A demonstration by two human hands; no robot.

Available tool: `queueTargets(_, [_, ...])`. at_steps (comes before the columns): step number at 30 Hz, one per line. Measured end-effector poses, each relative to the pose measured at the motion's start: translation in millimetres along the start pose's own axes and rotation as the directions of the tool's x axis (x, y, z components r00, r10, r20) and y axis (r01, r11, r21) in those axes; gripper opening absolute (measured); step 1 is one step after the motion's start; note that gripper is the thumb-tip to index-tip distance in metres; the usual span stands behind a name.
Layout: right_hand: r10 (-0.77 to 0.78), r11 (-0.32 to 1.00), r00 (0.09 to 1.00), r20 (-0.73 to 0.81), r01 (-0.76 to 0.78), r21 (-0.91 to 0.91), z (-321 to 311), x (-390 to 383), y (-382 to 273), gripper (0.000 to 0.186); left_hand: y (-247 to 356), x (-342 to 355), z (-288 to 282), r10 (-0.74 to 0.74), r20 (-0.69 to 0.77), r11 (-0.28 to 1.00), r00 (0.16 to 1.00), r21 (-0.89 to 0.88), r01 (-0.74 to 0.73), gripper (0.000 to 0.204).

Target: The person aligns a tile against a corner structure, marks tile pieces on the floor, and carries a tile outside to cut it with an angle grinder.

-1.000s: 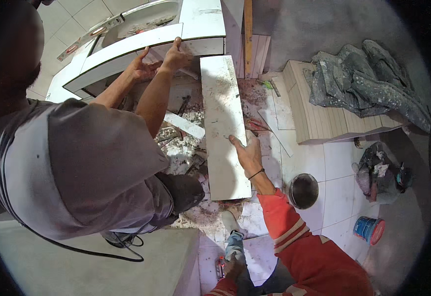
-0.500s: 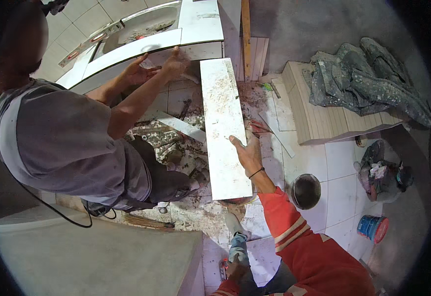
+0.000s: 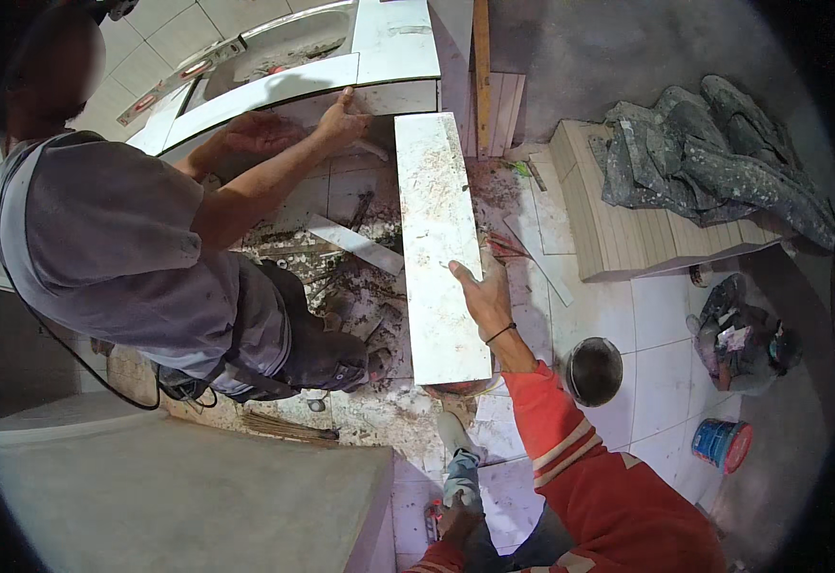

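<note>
My right hand [image 3: 487, 304] grips the right long edge of a long white tile strip [image 3: 441, 239], thumb on top and the other fingers hidden beneath. Dirt specks the strip's upper face. My left hand [image 3: 457, 523] is low by my knee, closed, with a small red object [image 3: 433, 516] beside its fingers; what it holds is unclear. At the left, a co-worker's hand [image 3: 343, 121] touches the underside of the white-tiled counter edge [image 3: 274, 88]. Their other hand [image 3: 263, 134] is held just below that edge.
A sink basin [image 3: 288, 57] and a level [image 3: 183, 76] are on the counter. Debris and a narrow tile offcut [image 3: 358, 244] lie on the floor. At right are a dark bucket [image 3: 594, 371], a blue pail [image 3: 720, 445] and a stained cloth [image 3: 704, 158] on stacked tiles [image 3: 618, 246].
The co-worker's body has shifted, and their farther hand has moved slightly left and turned under the counter edge. The tile strip and my right hand have shifted very slightly right in view.
</note>
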State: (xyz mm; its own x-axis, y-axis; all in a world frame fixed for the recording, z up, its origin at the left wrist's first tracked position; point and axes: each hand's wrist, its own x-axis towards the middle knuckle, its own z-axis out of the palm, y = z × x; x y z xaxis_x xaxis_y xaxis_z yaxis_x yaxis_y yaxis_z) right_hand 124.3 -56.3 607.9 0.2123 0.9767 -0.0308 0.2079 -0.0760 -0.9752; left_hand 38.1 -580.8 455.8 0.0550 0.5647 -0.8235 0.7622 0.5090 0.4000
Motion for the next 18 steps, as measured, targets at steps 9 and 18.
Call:
queueTargets(9, [-0.024, 1.0, 1.0, 0.009, 0.024, 0.003, 14.1, 3.4, 3.3, 0.039, -5.2, 3.9, -3.0, -0.076, -0.016, 0.996, 0.997, 0.044, 0.077, 0.107])
queueTargets(18, [-0.003, 1.0, 1.0, -0.005, 0.003, 0.024, 8.8, 3.7, 4.7, 0.039, -16.2, 6.3, 8.6, 0.006, -0.006, 0.999, 1.0, -0.035, -0.006, 0.11])
